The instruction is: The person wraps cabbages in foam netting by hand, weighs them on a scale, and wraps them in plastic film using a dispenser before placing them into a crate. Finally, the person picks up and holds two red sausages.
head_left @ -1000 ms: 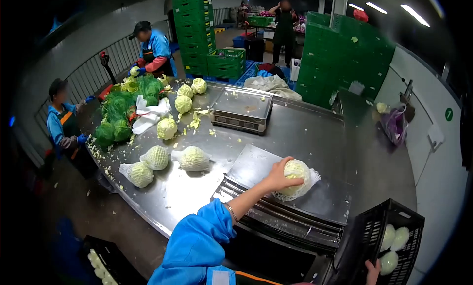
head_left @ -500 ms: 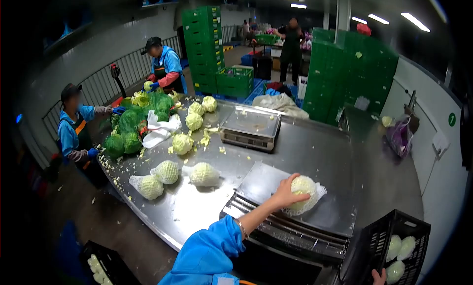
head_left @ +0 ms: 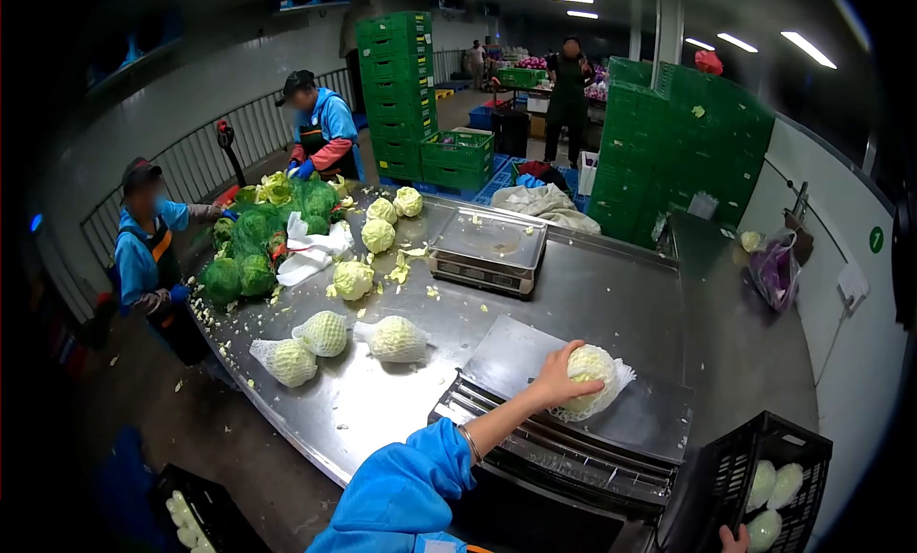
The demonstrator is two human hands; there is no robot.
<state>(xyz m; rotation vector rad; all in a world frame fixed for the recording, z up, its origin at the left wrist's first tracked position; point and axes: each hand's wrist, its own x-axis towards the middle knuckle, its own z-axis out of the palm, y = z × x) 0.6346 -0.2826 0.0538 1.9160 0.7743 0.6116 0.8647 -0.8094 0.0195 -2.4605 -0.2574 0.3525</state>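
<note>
So we had our left hand [head_left: 564,379] clamped on a netted cabbage [head_left: 591,381], fingers over the far side and thumb across the front. That cabbage sat on the flat metal plate [head_left: 506,350] by our edge of the big steel table [head_left: 592,286], just beyond the metal rollers [head_left: 564,448], with its white foam net bunched up on the right.

Our right hand [head_left: 734,540] was down at the near side of the black crate [head_left: 820,467], mostly cut off by the bottom of the view, so we couldn't tell if its fingers were together or apart. Three wrapped cabbages [head_left: 787,485] lay in that crate.

Left of the plate we had three more cabbages in foam nets [head_left: 396,340], two of them side by side. A flat-topped scale [head_left: 489,247] stood farther back, with four bare cabbages [head_left: 378,235] to its left among leaf scraps. Past those were a white bag [head_left: 310,252] and a heap of green net bags [head_left: 253,230], plus two co-workers [head_left: 325,123] in blue sleeves and dark caps at the table.
</note>
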